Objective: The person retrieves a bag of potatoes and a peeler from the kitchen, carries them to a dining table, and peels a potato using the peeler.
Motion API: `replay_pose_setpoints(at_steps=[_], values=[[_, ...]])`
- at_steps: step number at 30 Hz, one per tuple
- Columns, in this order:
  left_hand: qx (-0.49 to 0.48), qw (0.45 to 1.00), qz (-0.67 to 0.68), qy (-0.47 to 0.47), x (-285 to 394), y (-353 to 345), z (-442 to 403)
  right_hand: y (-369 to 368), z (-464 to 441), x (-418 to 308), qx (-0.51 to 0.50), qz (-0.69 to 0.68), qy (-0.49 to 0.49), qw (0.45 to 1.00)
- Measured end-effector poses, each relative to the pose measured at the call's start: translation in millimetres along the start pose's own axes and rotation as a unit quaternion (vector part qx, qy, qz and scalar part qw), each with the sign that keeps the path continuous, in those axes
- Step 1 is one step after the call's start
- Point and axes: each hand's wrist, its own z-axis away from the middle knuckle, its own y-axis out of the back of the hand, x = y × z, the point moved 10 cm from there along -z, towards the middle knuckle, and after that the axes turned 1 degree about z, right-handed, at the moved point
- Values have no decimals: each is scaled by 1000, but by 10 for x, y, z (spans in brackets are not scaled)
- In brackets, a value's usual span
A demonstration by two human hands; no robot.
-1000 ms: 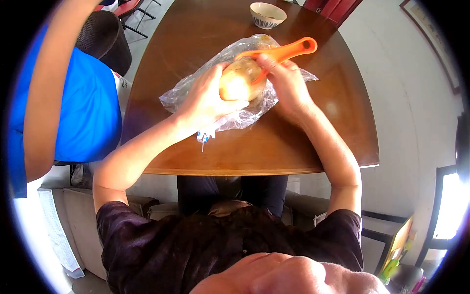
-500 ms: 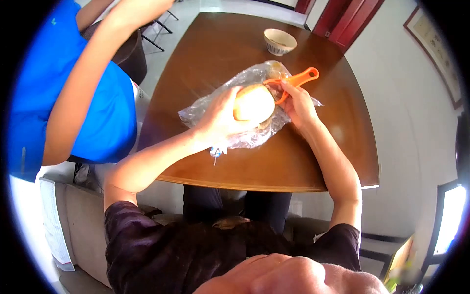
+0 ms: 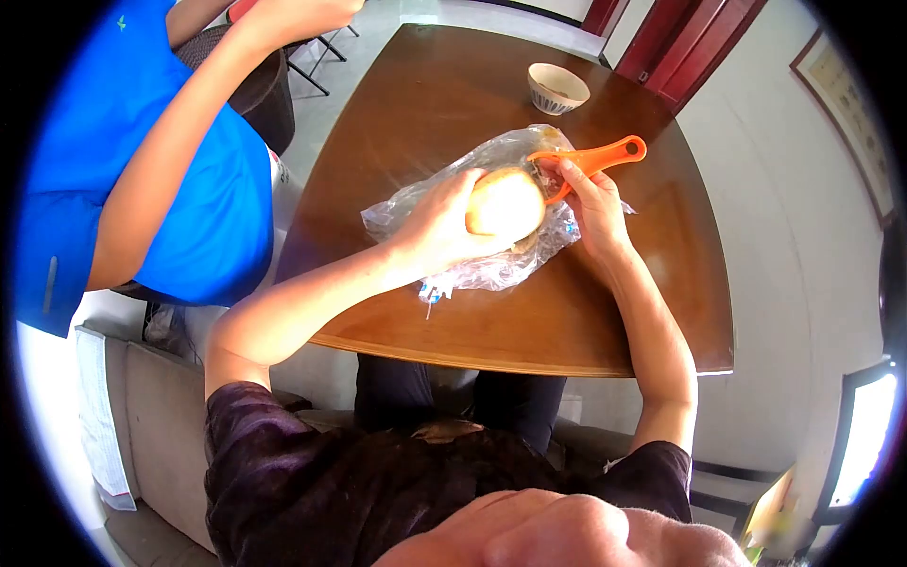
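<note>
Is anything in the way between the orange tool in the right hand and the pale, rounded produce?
Nothing visible stands between the orange tool and the pale produce. The left hand holds the opposite side; the plastic bag lies beneath.

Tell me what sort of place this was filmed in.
Likely a home dining or living area: a wooden table with a bowl on it, a sofa-like seat, and a framed wall picture.

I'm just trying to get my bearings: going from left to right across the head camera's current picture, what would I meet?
Another person's blue shirt, the wearer's left hand, the pale round item it holds, the wearer's right hand, the framed picture on the wall.
</note>
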Motion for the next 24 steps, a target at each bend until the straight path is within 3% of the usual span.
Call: replay_pose_setpoints(at_steps=[14, 17, 19, 24], values=[[8, 999, 18, -25, -6, 19, -52, 107, -31, 45, -6, 121, 2, 993], [35, 996, -59, -62, 110, 116, -37, 142, -30, 63, 1, 134, -15, 991], [49, 986, -122, -104, 207, 144, -20, 115, -17, 26, 6, 100, -4, 995], [65, 986, -105, -110, 248, 154, -19, -212, 161, -195, -22, 22, 11, 999]])
